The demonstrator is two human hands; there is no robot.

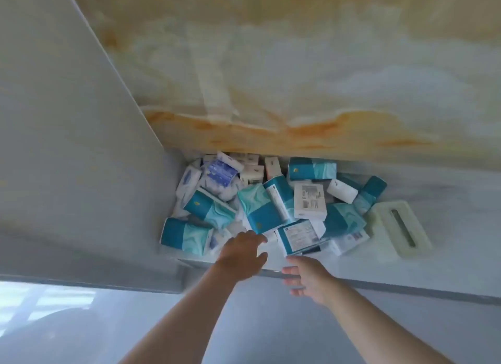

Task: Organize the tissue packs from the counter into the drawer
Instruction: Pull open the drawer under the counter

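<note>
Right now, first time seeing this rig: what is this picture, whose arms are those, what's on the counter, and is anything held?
There is no machine here: a person is working with two bare hands. The single picture comes from a camera worn on their head, looking forward and down, so the arms enter from the bottom edge. The left hand and right hand both reach with open fingers toward a loose heap of tissue packs. The heap sits in the corner of the counter, against a marbled wall. Neither hand grips anything yet. Right of the heap lies a pale cover with a slot. I cannot make out the drawer.
</note>
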